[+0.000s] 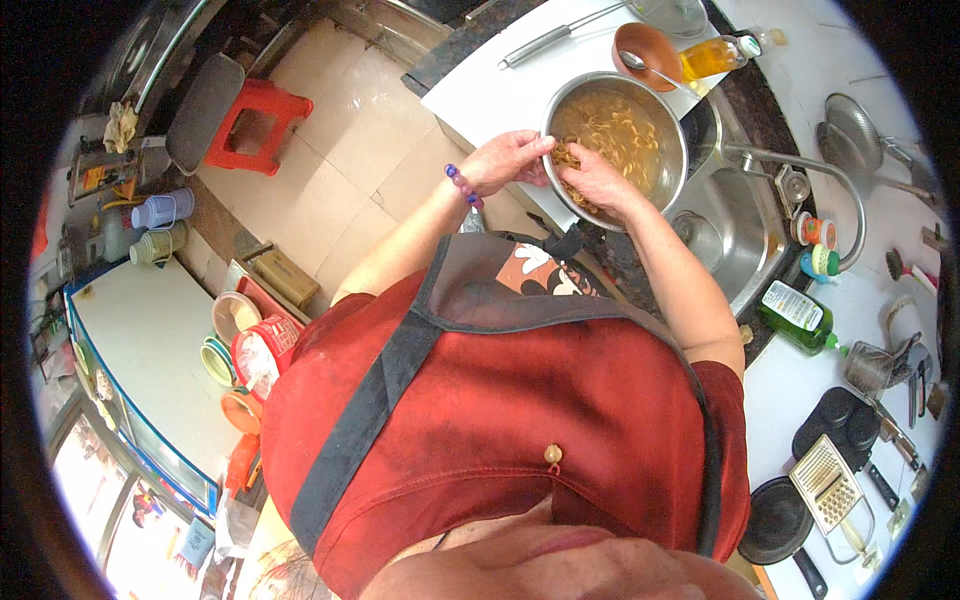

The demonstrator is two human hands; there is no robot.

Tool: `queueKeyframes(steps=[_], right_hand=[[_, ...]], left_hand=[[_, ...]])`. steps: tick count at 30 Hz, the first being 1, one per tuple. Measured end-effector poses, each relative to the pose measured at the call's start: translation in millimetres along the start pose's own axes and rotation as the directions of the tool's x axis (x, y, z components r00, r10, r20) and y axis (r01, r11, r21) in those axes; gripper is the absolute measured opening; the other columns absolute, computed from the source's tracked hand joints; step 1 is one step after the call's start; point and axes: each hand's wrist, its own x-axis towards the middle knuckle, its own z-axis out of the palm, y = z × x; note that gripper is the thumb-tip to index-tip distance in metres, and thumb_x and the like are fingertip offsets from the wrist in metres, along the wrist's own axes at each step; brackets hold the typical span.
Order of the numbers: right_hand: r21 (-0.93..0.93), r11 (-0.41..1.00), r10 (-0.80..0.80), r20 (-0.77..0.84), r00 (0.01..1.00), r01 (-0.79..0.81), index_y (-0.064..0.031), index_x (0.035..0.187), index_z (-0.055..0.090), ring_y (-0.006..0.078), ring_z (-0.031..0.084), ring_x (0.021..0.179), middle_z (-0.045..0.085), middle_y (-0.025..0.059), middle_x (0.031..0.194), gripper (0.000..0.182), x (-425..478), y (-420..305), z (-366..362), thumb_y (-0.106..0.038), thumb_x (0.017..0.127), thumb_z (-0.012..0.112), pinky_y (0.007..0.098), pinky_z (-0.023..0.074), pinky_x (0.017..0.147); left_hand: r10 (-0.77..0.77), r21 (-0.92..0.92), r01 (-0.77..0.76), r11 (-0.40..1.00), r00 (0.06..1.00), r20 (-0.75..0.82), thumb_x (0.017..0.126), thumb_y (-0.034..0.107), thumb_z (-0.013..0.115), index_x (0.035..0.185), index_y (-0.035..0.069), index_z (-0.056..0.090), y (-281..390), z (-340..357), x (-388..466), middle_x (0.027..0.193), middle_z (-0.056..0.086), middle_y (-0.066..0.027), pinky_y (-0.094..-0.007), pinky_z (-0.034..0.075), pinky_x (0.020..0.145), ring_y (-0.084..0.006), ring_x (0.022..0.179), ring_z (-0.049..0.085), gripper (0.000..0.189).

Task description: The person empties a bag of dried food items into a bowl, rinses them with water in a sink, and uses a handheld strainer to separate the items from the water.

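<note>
A stainless steel bowl [679,176] stands at the counter's edge before me. It holds cloudy brownish water with many pale brown, curled strips of food [619,124], their exact kind unclear. My left hand [510,161], a beaded bracelet on its wrist, grips the near left rim, thumb over the edge and fingers outside. Inside the bowl, my right hand [600,180] reaches down to the near wall, its fingers around a clump of darker, wet strips [564,155]. Its fingertips are partly hidden among the strips.
Beyond the bowl are a brown bowl [628,41] with a spoon, a bottle of yellow liquid [712,58] and a whisk [536,46]. A sink [739,217] with a curved faucet [855,195] lies to the right, near a green soap bottle [802,319]. A red stool [259,127] stands left.
</note>
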Motion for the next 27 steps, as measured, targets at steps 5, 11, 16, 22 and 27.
queueKeyframes(steps=[5, 11, 16, 22, 27], right_hand=[[-0.242, 0.960, -0.169, -0.110, 0.979, 0.138, 0.0022, 0.103, 0.051, 0.0336, 0.058, 0.092, 0.059, 0.0253, 0.095, 0.030, -7.7, -7.4, 2.6, -0.017, 0.080, 0.054, 0.0384, 0.0452, 0.079], [-0.661, 0.745, -0.300, -0.215, 0.929, 0.088, 0.0003, 0.089, 0.050, 0.0374, 0.060, 0.078, 0.061, 0.0218, 0.080, 0.021, -1.4, -27.5, -3.3, -0.019, 0.082, 0.054, 0.0449, 0.0470, 0.068], [-0.839, 0.529, -0.449, -0.147, 0.881, 0.130, -0.0045, 0.091, 0.054, 0.0312, 0.055, 0.096, 0.058, 0.0194, 0.097, 0.025, 8.7, -37.3, -20.8, -0.027, 0.080, 0.059, 0.0427, 0.0452, 0.076], [-0.900, 0.419, -0.533, -0.137, 0.835, 0.119, -0.0075, 0.116, 0.052, 0.0322, 0.044, 0.114, 0.048, 0.0187, 0.120, 0.050, 19.8, -22.5, -53.3, -0.038, 0.077, 0.061, 0.0431, 0.0337, 0.097], [-0.907, 0.418, -0.173, -0.129, 0.976, -0.046, -0.0057, 0.123, 0.046, 0.0345, 0.043, 0.117, 0.041, 0.0215, 0.129, 0.062, 13.2, -0.7, -69.2, -0.047, 0.079, 0.055, 0.0426, 0.0357, 0.096]], left_hand=[[-0.002, -0.018, 0.002, 1.000, 1.000, 0.009, 0.089, 0.037, 0.051, 0.097, 0.007, 0.056, 4.1, 2.5, -4.2, 0.080, 0.058, -0.0005, -0.0277, 0.051, 0.072, -0.0083, 0.069, 0.056, 0.032], [-0.006, -0.033, 0.006, 0.999, 1.000, 0.019, 0.089, 0.037, 0.051, 0.091, 0.008, 0.056, 10.8, 7.5, -7.6, 0.078, 0.057, 0.0011, -0.0267, 0.051, 0.073, -0.0072, 0.069, 0.055, 0.030], [-0.009, -0.024, 0.010, 1.000, 1.000, 0.024, 0.089, 0.038, 0.051, 0.089, 0.008, 0.056, 5.1, 3.3, -3.9, 0.075, 0.056, 0.0017, -0.0265, 0.051, 0.072, -0.0073, 0.067, 0.055, 0.030], [-0.001, 0.022, 0.000, 1.000, 1.000, 0.023, 0.088, 0.040, 0.051, 0.081, 0.008, 0.054, 11.5, 4.7, -7.5, 0.070, 0.054, 0.0018, -0.0254, 0.051, 0.070, -0.0073, 0.064, 0.055, 0.033], [0.007, 0.025, -0.007, 1.000, 1.000, 0.012, 0.088, 0.040, 0.052, 0.078, 0.008, 0.053, 6.2, 4.0, -4.4, 0.069, 0.053, 0.0017, -0.0255, 0.051, 0.071, -0.0074, 0.065, 0.055, 0.033]])
